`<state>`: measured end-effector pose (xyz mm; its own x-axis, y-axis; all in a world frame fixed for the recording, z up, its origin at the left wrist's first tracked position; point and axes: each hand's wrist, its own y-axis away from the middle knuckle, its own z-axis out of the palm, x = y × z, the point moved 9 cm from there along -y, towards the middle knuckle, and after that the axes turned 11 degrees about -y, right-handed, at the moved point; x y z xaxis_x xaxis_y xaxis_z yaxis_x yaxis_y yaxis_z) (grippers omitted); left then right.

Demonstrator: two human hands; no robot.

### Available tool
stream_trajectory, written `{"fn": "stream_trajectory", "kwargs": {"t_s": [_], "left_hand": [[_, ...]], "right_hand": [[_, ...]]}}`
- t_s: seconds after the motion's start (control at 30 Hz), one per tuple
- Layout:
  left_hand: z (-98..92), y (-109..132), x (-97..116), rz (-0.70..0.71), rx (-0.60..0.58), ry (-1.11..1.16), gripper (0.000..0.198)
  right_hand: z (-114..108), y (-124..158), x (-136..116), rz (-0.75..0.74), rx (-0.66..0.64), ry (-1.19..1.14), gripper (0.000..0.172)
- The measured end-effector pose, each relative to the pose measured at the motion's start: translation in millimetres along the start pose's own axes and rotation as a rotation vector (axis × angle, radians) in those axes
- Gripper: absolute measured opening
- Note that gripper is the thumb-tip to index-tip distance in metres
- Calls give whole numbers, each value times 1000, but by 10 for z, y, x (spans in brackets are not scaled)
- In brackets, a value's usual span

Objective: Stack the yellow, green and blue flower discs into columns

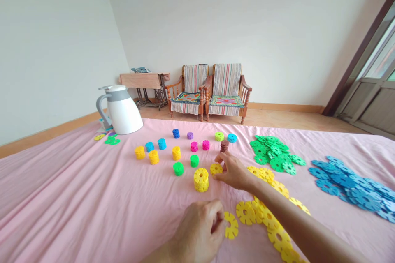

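Near the middle of the cloth, my right hand has its thumb and fingers curved round a yellow notched plastic disc. Closer to me, my left hand is closed with curled fingers; what lies inside them is hidden. Its fingertips overlap the edge of another yellow notched disc, and whether they grip it I cannot tell. Between and beyond the hands stands a yellow disc stack. A brown disc stack rises just behind my right fingers. Loose yellow discs spread beneath my right forearm.
Small stacks in several colours, such as a green stack and an orange-yellow stack, stand across the pink cloth. Loose green discs and blue discs lie right. A white jug stands far left.
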<state>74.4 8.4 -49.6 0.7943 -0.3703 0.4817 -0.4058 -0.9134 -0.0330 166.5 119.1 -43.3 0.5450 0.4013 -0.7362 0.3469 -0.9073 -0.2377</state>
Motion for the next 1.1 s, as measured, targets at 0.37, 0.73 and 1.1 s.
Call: {"fn": "stream_trajectory", "kwargs": {"t_s": [0.37,0.73,1.1], "left_hand": [[-17,5,26,17,12,3,12],[-20,2,43,6,-14,-1,12],[-44,0,24,31,19,-8,14]], "right_hand": [[-332,785,-295,4,-343,53,29],[-263,977,-244,-2,-350,81,36],[-182,920,-352,-2,-356,196,25]]}}
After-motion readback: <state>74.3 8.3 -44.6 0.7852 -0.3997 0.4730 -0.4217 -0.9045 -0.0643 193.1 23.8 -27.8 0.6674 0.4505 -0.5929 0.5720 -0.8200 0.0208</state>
